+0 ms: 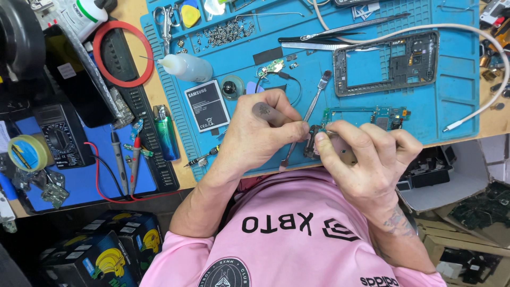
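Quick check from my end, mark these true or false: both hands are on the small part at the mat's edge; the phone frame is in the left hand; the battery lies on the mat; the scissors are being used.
1. Both hands work on the small part: true. The left hand and right hand pinch the small part.
2. Phone frame in the left hand: false. The phone frame lies on the blue mat.
3. Battery on the mat: true, the battery lies flat.
4. Scissors in use: false. The scissors lie untouched.

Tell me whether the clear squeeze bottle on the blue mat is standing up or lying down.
Lying down: the squeeze bottle rests on its side, needle tip pointing left.
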